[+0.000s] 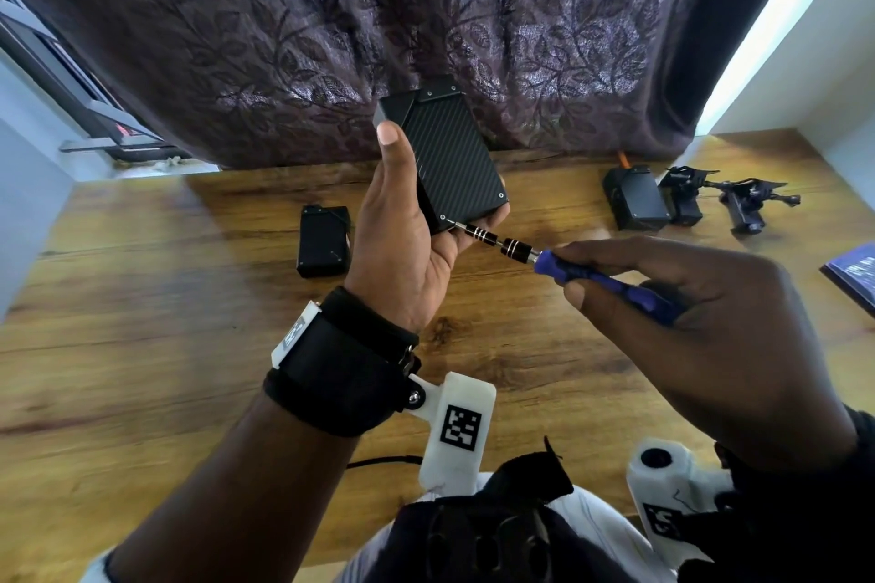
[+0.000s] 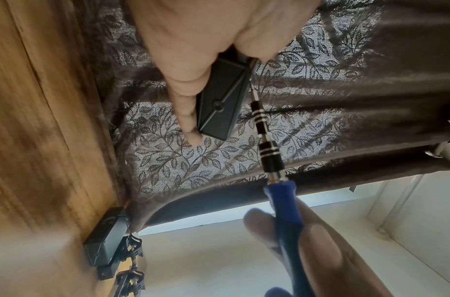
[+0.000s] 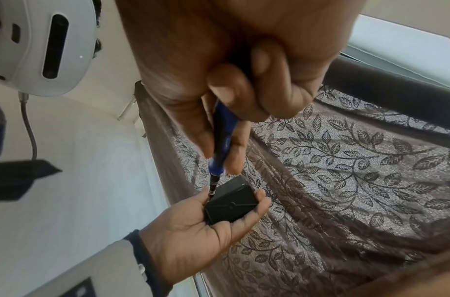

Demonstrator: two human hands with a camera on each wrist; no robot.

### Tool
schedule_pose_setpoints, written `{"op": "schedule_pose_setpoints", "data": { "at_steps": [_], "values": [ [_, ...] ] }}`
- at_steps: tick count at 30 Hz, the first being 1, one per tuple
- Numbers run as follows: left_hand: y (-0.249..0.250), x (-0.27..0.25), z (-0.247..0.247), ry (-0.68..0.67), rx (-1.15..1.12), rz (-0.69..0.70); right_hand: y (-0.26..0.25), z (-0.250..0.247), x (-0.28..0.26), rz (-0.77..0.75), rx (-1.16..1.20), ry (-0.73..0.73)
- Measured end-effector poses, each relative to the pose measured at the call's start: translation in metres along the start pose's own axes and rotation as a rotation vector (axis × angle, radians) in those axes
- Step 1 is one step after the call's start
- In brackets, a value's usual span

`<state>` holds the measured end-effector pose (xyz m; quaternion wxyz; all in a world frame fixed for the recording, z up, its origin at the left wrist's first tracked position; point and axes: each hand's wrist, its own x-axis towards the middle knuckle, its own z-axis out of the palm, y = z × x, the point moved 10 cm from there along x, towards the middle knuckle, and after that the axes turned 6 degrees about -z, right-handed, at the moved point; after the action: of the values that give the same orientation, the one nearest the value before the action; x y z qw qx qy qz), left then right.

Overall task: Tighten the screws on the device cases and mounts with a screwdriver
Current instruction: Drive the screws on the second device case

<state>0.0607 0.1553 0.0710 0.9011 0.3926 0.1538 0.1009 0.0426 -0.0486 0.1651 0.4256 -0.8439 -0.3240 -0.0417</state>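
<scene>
While the left hand (image 1: 402, 241) cups the black device case (image 1: 450, 156) above the counter (image 1: 142, 298), its fingers behind the case are hidden in the head view; only the thumb (image 1: 390, 137) along the left edge and fingertips at the lower right corner show. The left wrist view is blurred at its lower margin, and the palm covers much of the case's end face. The case is a rectangular box with a ribbed, carbon-weave top and small screws at its corners; it is held tilted, lower end toward the person. The right hand (image 1: 686, 308) pinches the blue handle of the screwdriver (image 1: 592, 275) between thumb and curled fingers; the handle's rear end is buried in the hand. The banded black shaft runs up-left, and its tip sits at the corner screw (image 1: 442, 217) on the lower left. On the counter lie a smaller black case (image 1: 323, 241) to the left and further black cases and mounts (image 1: 686, 201) well apart to the right, before a leaf-patterned curtain (image 1: 426, 14).
</scene>
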Motion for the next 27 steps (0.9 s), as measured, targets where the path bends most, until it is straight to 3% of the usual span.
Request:
{"op": "schedule_pose_setpoints", "data": {
  "at_steps": [16,24,27],
  "values": [
    [-0.001,-0.005,0.001,0.011,0.059,0.005,-0.005,0.002,0.002,-0.042,-0.034,-0.042],
    [0.008,-0.01,0.007,0.016,0.278,0.044,-0.009,0.005,0.016,-0.12,-0.318,-0.218],
    [0.008,-0.011,0.011,0.004,0.295,0.042,-0.016,-0.002,0.02,-0.203,-0.373,-0.176]
  ]
}}
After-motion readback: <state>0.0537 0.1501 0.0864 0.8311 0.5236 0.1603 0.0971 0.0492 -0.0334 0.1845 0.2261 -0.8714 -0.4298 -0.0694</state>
